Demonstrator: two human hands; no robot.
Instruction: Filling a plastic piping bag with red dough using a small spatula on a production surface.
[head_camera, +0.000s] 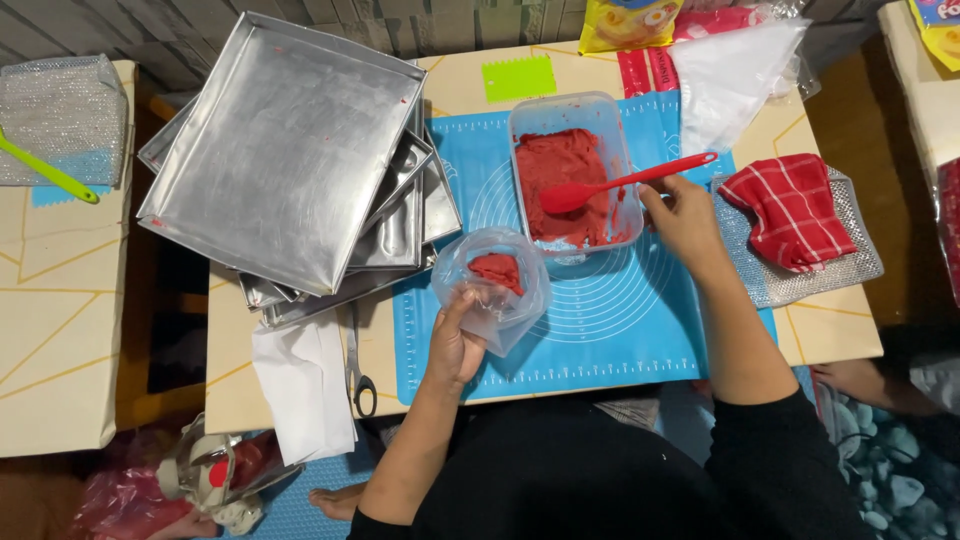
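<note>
1. The left hand (455, 345) has its fingers wrapped around a clear plastic piping bag (493, 290), gripping it from below so the mouth stays open upward; a lump of red batter (498, 270) sits inside.
2. The right hand (683, 218) is clamped on the handle of a red silicone spatula (620, 184), fingers curled together around its end.
3. The spatula blade rests in a clear rectangular plastic container (573, 170) filled with the same red batter, just beyond the bag.
4. Both container and bag are over a blue silicone baking mat (610, 330) printed with white circles, lying on a pale table (235, 400).
5. A stack of square metal baking trays (285, 150) sits left of the mat, tilted.
6. A red-and-white checked cloth (795, 210) lies right of the mat on a silver pad.
7. A green plastic scraper (518, 78) lies at the far edge, and metal scissors (358, 365) lie beside white paper near the left hand.
</note>
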